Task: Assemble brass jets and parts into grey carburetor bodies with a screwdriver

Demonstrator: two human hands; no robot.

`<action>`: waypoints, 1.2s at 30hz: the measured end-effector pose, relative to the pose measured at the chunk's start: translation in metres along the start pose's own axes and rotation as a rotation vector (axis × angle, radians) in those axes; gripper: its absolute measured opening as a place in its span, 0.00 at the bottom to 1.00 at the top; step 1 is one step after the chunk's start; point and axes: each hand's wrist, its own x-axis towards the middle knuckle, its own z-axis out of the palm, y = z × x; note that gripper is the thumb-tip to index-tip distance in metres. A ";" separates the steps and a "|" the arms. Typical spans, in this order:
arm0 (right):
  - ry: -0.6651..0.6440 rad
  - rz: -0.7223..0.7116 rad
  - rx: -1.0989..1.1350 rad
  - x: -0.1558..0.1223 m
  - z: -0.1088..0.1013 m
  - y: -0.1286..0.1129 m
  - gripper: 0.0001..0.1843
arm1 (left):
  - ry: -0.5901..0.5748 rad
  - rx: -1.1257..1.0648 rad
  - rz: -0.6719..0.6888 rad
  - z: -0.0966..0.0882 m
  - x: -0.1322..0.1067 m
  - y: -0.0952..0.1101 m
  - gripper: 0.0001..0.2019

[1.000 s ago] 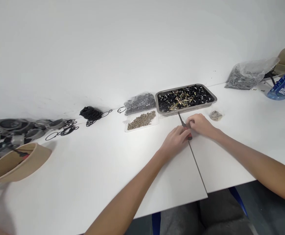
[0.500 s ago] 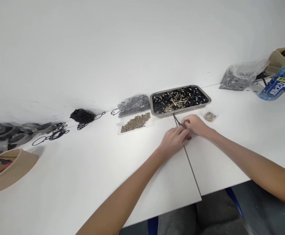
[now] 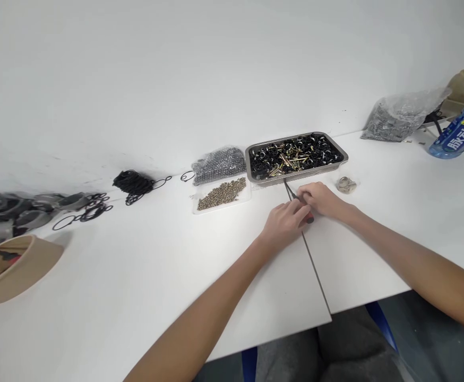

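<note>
My left hand (image 3: pixel 284 223) and my right hand (image 3: pixel 320 198) meet on the white table (image 3: pixel 136 276), just in front of a metal tray (image 3: pixel 295 177). Both are closed around a thin dark tool (image 3: pixel 291 191) with a red and black handle; its tip points toward the tray. The tray holds several black rings and brass pins. Whether a small part sits between the fingers is hidden.
Left of the tray lie a bag of grey beads (image 3: pixel 219 164) and a clear pack of brass bits (image 3: pixel 222 193). Black O-rings (image 3: pixel 133 184) and grey parts (image 3: pixel 13 212) lie farther left, beside a tan bowl (image 3: pixel 15 268). A small metal piece (image 3: pixel 345 184), a grey bag (image 3: pixel 399 116) and a blue bottle (image 3: pixel 461 132) are at the right.
Both hands stay closed on the tool at the same spot; only my head has shifted a little, moving the scene slightly in view.
</note>
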 end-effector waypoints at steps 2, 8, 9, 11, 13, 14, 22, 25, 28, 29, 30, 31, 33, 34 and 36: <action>-0.010 0.012 -0.013 0.000 0.000 -0.001 0.15 | -0.027 -0.004 -0.007 0.000 0.000 0.000 0.07; -0.035 0.028 -0.102 -0.002 0.003 -0.005 0.10 | -0.074 -0.033 -0.051 -0.002 -0.001 -0.002 0.04; -0.039 0.019 -0.121 -0.002 0.004 -0.005 0.09 | -0.072 -0.041 -0.065 -0.002 -0.001 -0.002 0.03; -0.048 0.000 -0.149 -0.003 0.005 -0.005 0.07 | -0.069 -0.058 -0.085 -0.004 -0.001 -0.002 0.03; -0.058 -0.014 -0.160 -0.004 0.006 -0.006 0.07 | -0.070 -0.071 -0.089 -0.005 -0.001 -0.002 0.03; -0.060 -0.017 -0.163 -0.004 0.005 -0.006 0.08 | -0.067 -0.074 -0.085 -0.005 -0.001 -0.002 0.03; -0.089 -0.011 -0.189 -0.004 0.004 -0.010 0.08 | -0.031 -0.055 -0.076 -0.004 -0.003 -0.003 0.08; -0.083 -0.015 -0.176 -0.004 0.003 -0.008 0.05 | -0.019 -0.044 -0.071 -0.004 -0.003 -0.003 0.09; -0.052 0.004 -0.072 -0.002 0.001 -0.005 0.06 | -0.011 -0.041 -0.065 -0.004 -0.003 -0.002 0.08; -0.032 0.011 -0.027 -0.001 0.000 -0.004 0.09 | -0.016 -0.045 -0.064 -0.004 -0.003 -0.002 0.07; -0.010 0.017 0.010 -0.001 -0.001 -0.003 0.12 | -0.026 -0.051 -0.063 -0.004 -0.003 -0.002 0.07; 0.007 0.019 0.035 0.000 -0.001 -0.001 0.14 | -0.040 -0.058 -0.063 -0.004 -0.003 -0.002 0.07; 0.027 0.009 0.050 0.001 -0.001 0.001 0.15 | -0.076 -0.071 -0.063 -0.004 -0.004 -0.002 0.07; 0.032 0.003 0.044 0.001 0.000 0.002 0.15 | -0.097 -0.077 -0.058 -0.003 -0.004 -0.002 0.07; 0.039 -0.007 0.020 0.002 0.002 0.003 0.15 | -0.136 -0.091 -0.046 -0.003 -0.003 -0.003 0.06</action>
